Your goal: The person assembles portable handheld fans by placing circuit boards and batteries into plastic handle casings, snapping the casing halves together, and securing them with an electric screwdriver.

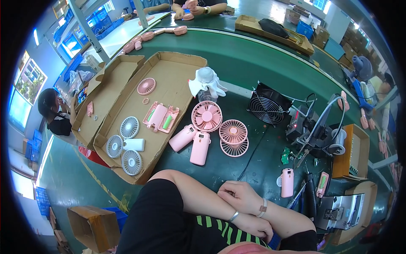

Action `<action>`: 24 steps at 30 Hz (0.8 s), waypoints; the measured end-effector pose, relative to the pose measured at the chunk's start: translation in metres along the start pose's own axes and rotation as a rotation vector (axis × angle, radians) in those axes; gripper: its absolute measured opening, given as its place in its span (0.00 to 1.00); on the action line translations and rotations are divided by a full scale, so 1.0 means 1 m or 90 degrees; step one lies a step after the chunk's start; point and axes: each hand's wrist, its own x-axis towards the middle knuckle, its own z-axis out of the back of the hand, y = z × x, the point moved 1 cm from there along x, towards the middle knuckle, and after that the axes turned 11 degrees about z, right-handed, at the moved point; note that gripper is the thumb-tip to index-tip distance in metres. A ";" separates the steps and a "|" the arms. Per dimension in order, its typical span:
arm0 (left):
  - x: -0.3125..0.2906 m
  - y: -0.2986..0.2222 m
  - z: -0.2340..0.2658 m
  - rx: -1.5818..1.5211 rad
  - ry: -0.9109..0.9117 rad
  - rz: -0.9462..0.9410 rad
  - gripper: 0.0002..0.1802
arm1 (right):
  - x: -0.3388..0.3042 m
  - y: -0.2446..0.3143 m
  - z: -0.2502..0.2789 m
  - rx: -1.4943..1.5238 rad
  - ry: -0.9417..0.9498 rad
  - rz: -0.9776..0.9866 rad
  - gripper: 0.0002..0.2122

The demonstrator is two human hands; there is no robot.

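My forearms cross in front of my body at the table's near edge. My right hand (241,196) rests on my left forearm, fingers curled in and nothing seen in them. Below the right forearm, my left hand (259,227) hangs with loose fingers, partly hidden, holding nothing visible. Ahead of them lie a pink handheld fan head (207,116), two pink fan handles (200,148) (182,138) with small dark displays, and two stacked pink fan grilles (234,132). To the right of my hands a pink handle (287,183) lies beside an opened pink shell (322,184) with a green cell.
A cardboard tray (177,58) at left holds white and pink grilles and open shells. Right are a black fume fan (267,104), a solder wire spool (337,144), green circuit boards (286,156), and a black-handled tool (311,194). A white cloth (206,80) covers a jar. Co-workers sit beyond.
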 end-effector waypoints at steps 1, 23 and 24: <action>0.000 0.000 0.000 0.002 0.004 0.000 0.12 | 0.000 0.000 0.000 -0.001 0.001 -0.003 0.07; 0.001 0.008 0.006 0.032 0.050 -0.022 0.14 | -0.009 -0.016 -0.004 -0.015 -0.045 0.068 0.09; -0.002 -0.001 0.006 0.042 0.014 -0.007 0.13 | -0.009 -0.018 -0.006 -0.019 -0.044 0.075 0.09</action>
